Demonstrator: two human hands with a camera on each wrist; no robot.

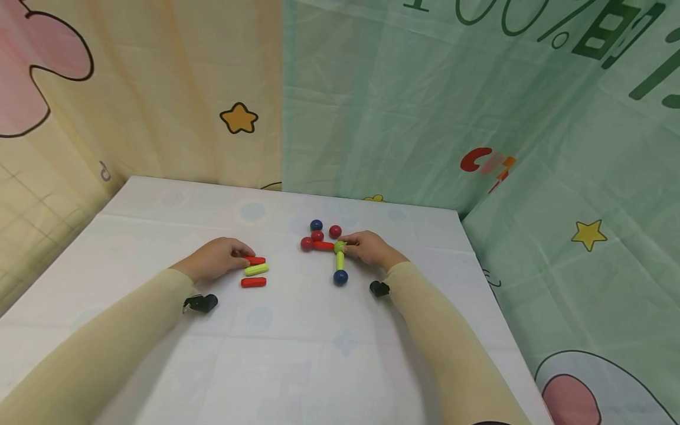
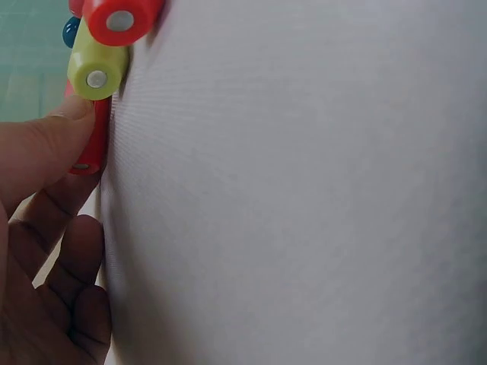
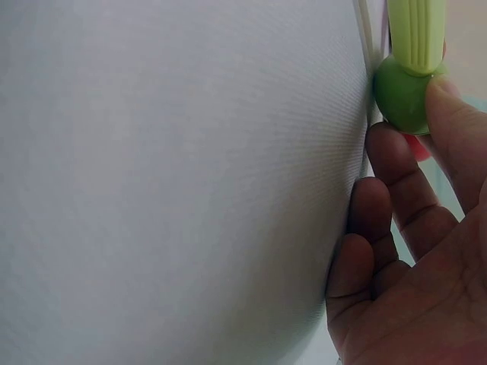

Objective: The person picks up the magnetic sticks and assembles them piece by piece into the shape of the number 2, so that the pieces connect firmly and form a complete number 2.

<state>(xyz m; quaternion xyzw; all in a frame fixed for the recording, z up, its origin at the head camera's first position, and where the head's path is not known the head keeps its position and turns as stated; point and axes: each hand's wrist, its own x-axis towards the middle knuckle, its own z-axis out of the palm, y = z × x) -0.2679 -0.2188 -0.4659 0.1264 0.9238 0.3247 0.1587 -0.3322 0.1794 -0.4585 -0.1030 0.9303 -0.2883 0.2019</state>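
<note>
My left hand (image 1: 213,260) pinches the farthest of three loose magnetic rods, a red rod (image 1: 257,260), between thumb and fingers. Just nearer lie a yellow-green rod (image 1: 257,270) and another red rod (image 1: 253,283); their metal end discs show in the left wrist view. My right hand (image 1: 370,248) pinches a green ball (image 3: 403,95) at the corner of a joined piece. From that ball a red rod (image 1: 323,245) runs left to a red ball (image 1: 306,244), and a yellow-green rod (image 1: 340,261) runs toward me to a dark blue ball (image 1: 340,277).
Behind the joined piece are a blue ball (image 1: 316,225) and two red balls, one farther right (image 1: 335,231) and one (image 1: 317,235) close against the red rod. A white cloth covers the table (image 1: 287,354). Printed curtains (image 1: 372,118) hang behind and beside it.
</note>
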